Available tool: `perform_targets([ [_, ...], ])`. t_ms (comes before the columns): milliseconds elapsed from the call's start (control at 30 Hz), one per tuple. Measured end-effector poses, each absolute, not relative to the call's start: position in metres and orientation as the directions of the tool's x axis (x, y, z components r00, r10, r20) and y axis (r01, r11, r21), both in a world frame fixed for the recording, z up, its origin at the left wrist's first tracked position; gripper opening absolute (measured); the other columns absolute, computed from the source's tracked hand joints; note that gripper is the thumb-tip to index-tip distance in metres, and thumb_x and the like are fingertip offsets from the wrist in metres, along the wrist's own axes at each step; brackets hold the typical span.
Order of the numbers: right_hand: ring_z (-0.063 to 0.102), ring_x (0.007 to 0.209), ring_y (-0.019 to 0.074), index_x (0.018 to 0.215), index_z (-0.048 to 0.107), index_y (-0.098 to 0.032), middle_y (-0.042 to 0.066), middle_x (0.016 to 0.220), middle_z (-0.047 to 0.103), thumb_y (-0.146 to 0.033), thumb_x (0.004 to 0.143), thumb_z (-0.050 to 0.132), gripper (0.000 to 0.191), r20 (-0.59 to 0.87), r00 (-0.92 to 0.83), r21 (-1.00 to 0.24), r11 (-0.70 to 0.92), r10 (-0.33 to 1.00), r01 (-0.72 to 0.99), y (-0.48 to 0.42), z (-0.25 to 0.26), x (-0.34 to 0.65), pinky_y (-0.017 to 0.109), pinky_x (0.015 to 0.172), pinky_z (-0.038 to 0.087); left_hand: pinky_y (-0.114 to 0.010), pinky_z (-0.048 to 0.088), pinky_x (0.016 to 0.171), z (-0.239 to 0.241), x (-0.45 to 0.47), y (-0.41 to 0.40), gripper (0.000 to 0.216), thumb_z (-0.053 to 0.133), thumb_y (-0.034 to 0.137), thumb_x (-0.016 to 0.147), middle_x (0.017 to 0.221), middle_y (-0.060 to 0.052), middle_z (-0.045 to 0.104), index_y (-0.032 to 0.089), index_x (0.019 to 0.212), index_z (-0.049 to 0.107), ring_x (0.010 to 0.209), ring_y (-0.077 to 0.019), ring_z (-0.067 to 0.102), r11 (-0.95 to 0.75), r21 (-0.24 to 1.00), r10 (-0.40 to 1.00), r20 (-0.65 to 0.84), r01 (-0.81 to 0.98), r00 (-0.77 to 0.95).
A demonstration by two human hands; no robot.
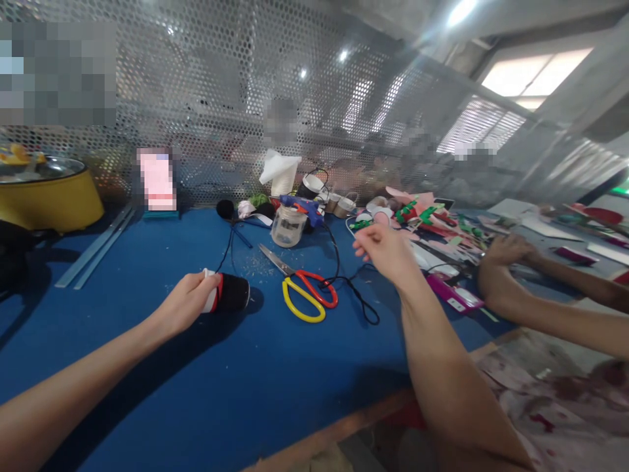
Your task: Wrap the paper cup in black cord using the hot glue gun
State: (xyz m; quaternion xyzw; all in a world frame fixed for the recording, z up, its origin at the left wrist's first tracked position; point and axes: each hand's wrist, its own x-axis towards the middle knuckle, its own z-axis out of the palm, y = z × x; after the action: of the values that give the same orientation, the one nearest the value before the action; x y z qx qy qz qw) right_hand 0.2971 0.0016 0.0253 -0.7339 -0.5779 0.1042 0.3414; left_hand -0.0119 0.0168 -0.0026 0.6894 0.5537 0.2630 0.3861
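Cup-like piece [234, 293] in the left hand, centre-left of the frame. The piece lies on its side at the blue table [171, 387], black around its body, with a red band and a white end. The left hand [194, 298] grasps this white end; a dark strand [228, 252] runs upward from nearby. The right hand [386, 254], right of centre, is raised with its fingertips drawn together; whether a fine thread lies between them cannot be told. Scissors [293, 274] lie open at centre, below a clear jar [287, 229] and a blue glue gun [302, 205]. The piece is probably light, its covering soft and non-slip, its wall thin enough to dent; the white end offers the safest hold, under gentle pressure.
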Motion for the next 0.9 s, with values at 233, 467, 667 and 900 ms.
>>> perform_targets([
  [233,0.055,0.087,0.0218,0.092,0.054,-0.012,0.013,0.093,0.059,-0.021,0.078,0.042,0.021,0.222,-0.096,-0.138,0.129,0.970,0.982,-0.009,0.031,0.231,0.031,0.074,0.040,-0.023,0.024,0.045,-0.002,-0.013,0.017,0.032,0.034,0.041,0.069,0.049,0.003,0.037,0.016,0.051,0.043,0.048,-0.0105,0.032,-0.093,0.827,0.967,-0.057,0.554,0.248],
  [467,0.046,0.101,0.0208,0.113,0.041,-0.010,0.014,0.113,0.048,-0.009,0.075,0.037,0.038,0.057,-0.076,-0.091,0.081,0.995,0.993,0.026,0.003,0.200,0.027,0.077,0.037,-0.022,0.024,0.046,-0.002,-0.012,0.015,0.032,0.034,0.042,0.068,0.048,0.003,0.037,0.016,0.051,0.042,0.047,-0.0103,0.031,-0.062,0.843,0.963,-0.089,0.534,0.254],
  [667,0.044,0.101,0.0334,0.118,0.031,0.005,0.032,0.121,0.031,-0.002,0.073,0.034,0.045,0.099,0.211,-0.087,-0.203,0.973,0.975,0.060,0.000,0.200,0.038,0.072,0.037,-0.023,0.026,0.048,-0.001,-0.011,0.014,0.033,0.034,0.043,0.069,0.049,0.003,0.038,0.016,0.052,0.041,0.049,-0.0107,0.033,-0.078,0.859,0.954,-0.083,0.507,0.289],
  [900,0.056,0.072,0.0176,0.069,0.057,-0.017,0.008,0.074,0.061,-0.026,0.074,0.047,0.015,0.060,-0.125,-0.184,0.134,0.990,0.974,0.022,0.011,0.188,0.024,0.062,0.037,-0.022,0.024,0.047,-0.001,-0.011,0.013,0.032,0.032,0.043,0.069,0.050,0.003,0.035,0.017,0.051,0.038,0.049,-0.0103,0.031,-0.082,0.850,0.954,-0.085,0.521,0.288],
])
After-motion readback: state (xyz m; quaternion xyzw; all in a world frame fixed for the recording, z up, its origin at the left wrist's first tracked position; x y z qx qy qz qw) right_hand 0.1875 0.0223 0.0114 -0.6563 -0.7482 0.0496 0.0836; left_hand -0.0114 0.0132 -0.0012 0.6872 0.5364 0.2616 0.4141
